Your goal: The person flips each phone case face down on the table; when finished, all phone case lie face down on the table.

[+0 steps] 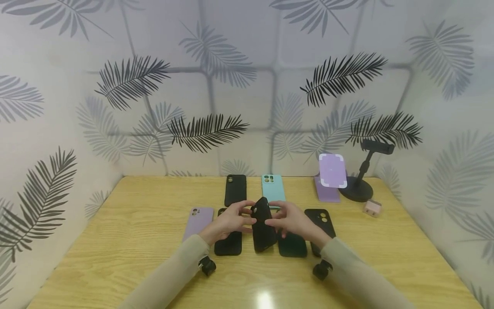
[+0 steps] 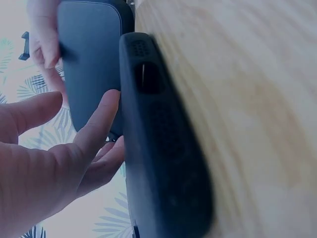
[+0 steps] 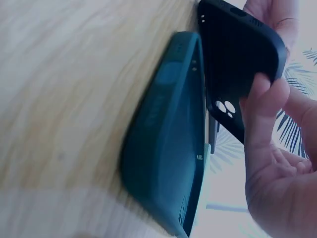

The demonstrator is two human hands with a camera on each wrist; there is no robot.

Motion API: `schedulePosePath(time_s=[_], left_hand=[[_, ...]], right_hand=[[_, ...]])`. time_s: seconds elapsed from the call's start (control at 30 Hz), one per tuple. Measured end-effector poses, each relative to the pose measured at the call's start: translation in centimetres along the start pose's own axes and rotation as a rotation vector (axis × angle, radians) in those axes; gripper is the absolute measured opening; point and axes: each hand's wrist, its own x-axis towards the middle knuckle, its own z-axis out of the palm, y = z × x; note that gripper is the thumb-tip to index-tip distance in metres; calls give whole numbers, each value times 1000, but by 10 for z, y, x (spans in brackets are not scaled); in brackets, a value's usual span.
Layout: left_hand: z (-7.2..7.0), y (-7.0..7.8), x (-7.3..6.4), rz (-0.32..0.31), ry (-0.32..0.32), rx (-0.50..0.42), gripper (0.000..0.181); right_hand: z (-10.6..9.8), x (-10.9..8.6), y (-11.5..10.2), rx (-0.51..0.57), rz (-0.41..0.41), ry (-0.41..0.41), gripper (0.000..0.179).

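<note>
A black phone case stands tilted between the two hands at the middle of the table. My right hand pinches its edge; the right wrist view shows the thumb on the inner side, close to the camera holes. My left hand is at the case's other edge. In the left wrist view its thumb and index finger are spread apart, and the index fingertip overlaps the case. Beneath the left hand lies another black case; below the right hand is a dark green case, its hollow side showing.
Around them lie a lilac case, a black case, a light blue case and a black case at the right. Further right stand a purple phone stand, a black stand and a pink charger plug.
</note>
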Motion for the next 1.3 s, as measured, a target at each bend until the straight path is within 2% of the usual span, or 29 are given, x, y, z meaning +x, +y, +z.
schedulePosePath(time_s=[0.13,0.23,0.6,1.0,1.17,1.3], left_hand=[[0,1,0,-9,-3,11,63],[-1,2,-1,-11,-5,19,65],[-7,4,-1,-6,-1,26,63],[-8,2,-4,3,-3,73,61],[-7,4,-5,0,8,120,60],[-5,6,-5,-2,28,171,58]], right_hand=[[0,-4,2,-145,-4,45,65],[1,-6,1,-196,6,59,65],[4,-4,1,-187,69,65,63],[6,-2,-1,-314,90,95,49],[5,-2,0,-313,118,94,39],[0,-3,2,-286,86,79,35]])
